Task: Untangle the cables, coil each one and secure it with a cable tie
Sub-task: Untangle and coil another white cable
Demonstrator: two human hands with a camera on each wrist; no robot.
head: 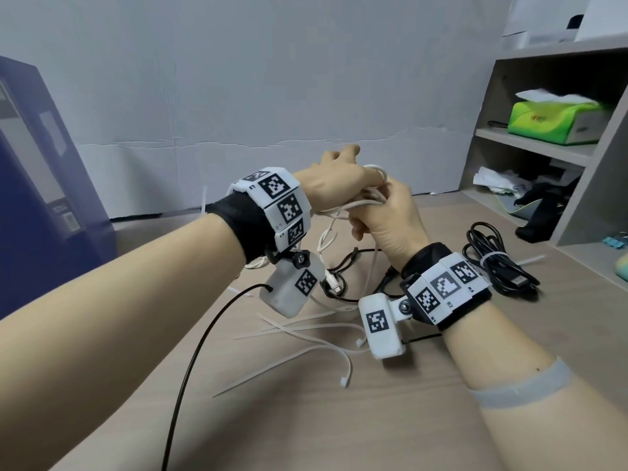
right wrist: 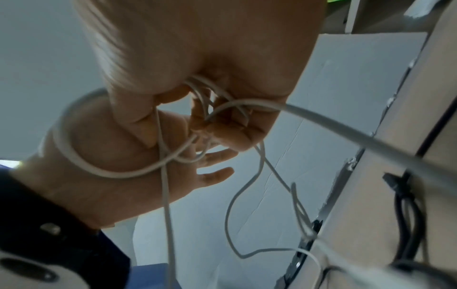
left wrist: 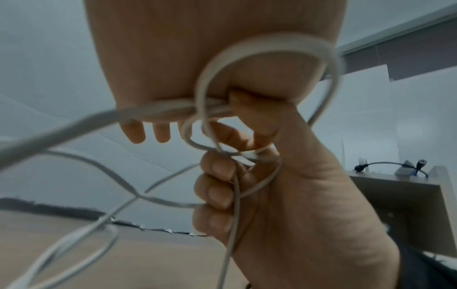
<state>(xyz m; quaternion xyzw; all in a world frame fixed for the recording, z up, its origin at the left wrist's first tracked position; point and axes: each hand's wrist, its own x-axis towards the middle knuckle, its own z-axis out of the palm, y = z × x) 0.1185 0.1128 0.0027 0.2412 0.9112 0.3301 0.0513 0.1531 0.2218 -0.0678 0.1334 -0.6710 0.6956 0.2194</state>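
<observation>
Both hands are raised above the wooden table (head: 424,419) and meet on one white cable (head: 372,168). My left hand (head: 339,176) has a loop of that cable (left wrist: 272,42) round the base of its thumb, and the thumb pinches the strands against the palm; its other fingers (right wrist: 217,174) stick out fairly straight. Just right of it, my right hand (head: 380,212) curls its fingers (left wrist: 219,170) round several strands. Loose lengths of the cable hang down to the table (right wrist: 168,215). White cable ties (head: 306,338) lie scattered under my wrists.
A black cable (head: 494,266) lies coiled and bound with a white tie at the right. Another loose black cable (head: 343,263) lies under the hands. A shelf unit (head: 543,154) with a green tissue pack (head: 557,122) stands at the right, a blue box (head: 44,185) at the left.
</observation>
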